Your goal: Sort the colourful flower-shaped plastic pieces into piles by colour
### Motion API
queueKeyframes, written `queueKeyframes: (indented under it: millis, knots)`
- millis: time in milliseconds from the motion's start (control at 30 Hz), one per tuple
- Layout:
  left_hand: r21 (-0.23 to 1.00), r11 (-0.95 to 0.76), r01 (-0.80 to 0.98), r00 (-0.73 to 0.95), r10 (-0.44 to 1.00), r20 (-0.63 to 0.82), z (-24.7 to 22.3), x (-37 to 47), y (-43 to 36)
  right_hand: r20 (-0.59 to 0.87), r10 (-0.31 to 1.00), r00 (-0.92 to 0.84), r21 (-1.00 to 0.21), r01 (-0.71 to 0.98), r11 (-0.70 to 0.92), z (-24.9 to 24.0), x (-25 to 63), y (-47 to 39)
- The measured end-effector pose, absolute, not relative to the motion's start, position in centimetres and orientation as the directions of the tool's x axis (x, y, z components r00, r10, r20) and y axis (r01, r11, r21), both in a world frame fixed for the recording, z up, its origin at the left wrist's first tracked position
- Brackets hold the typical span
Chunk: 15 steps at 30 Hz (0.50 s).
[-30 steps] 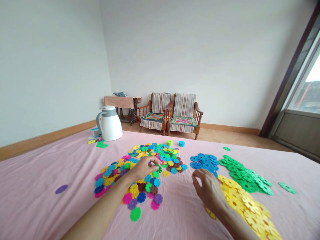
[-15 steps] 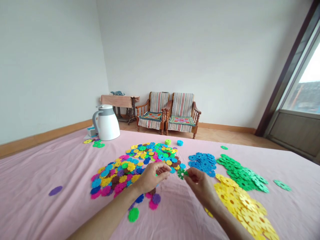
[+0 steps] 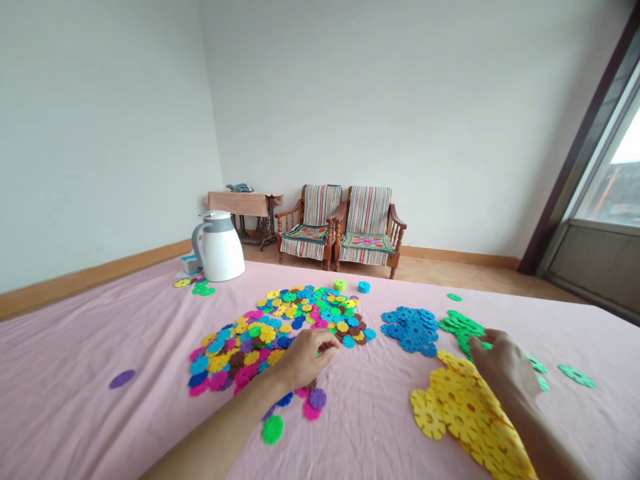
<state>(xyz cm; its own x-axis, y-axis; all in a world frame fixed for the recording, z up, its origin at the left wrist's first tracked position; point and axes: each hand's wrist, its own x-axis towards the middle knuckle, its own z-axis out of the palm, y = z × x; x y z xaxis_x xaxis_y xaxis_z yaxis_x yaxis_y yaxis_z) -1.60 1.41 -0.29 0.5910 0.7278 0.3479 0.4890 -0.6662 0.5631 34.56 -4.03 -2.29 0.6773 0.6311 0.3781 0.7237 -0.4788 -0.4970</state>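
My left hand (image 3: 311, 357) hovers at the right edge of the mixed-colour pile of flower discs (image 3: 240, 353), its fingers curled together; a tiny bit of yellow shows under the fingertips, too small to name. Over the green disc pile (image 3: 459, 327) is my right hand (image 3: 503, 360), fingers bent down onto the discs and partly hiding them. Whether it grips a disc cannot be made out. Yellow discs (image 3: 460, 407) lie beside my right forearm, and blue discs (image 3: 411, 330) lie left of the green ones.
A white and grey jug (image 3: 223, 250) stands at the back left. Small stacks, one lime (image 3: 340, 285) and one blue (image 3: 364, 287), sit near the far edge. Single discs, purple (image 3: 122, 379) and green (image 3: 577, 375), lie apart. Two chairs (image 3: 367, 227) stand beyond the pink cloth (image 3: 165, 333).
My right hand has moved right, from the middle to the green pile; the green disc it held there no longer shows in the middle. My left hand has barely moved. The view shifted slightly.
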Motion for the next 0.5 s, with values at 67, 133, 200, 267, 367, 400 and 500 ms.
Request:
queueKeyframes:
  millis: [67,133,200,267,367,400,500]
  knots:
    - [0.510,-0.704,0.493,0.633,0.693,0.345,-0.2,-1.7,1.3,0.431,0.625,0.651,-0.464,0.753,-0.466,-2.1,33.2,-3.8]
    - [0.430,-0.755,0.495,0.697,0.640,0.323,-0.2,-1.9,1.3,0.510,0.656,0.556,-0.470,0.819,-0.329,-2.1,31.2,-3.5]
    - [0.345,-0.783,0.517,0.734,0.613,0.292,-0.1,-2.1,1.3,0.578,0.703,0.413,-0.484,0.868,-0.113,-2.3,29.0,-3.2]
    - [0.274,-0.770,0.577,0.717,0.637,0.282,-0.1,-2.4,1.5,0.619,0.737,0.272,-0.449,0.892,0.048,-2.7,26.6,-3.1]
    - [0.174,-0.688,0.705,0.636,0.721,0.275,-0.3,-3.3,2.3,0.589,0.806,0.056,-0.392,0.892,0.225,-3.3,23.3,-3.5]
    - [0.148,-0.646,0.748,0.599,0.755,0.266,-0.3,-3.6,2.6,0.565,0.825,0.010,-0.384,0.888,0.252,-3.4,22.3,-3.7]
    - [0.103,-0.510,0.854,0.472,0.843,0.260,-0.4,-4.5,3.4,0.505,0.859,-0.084,-0.338,0.897,0.286,-3.6,19.7,-4.2]
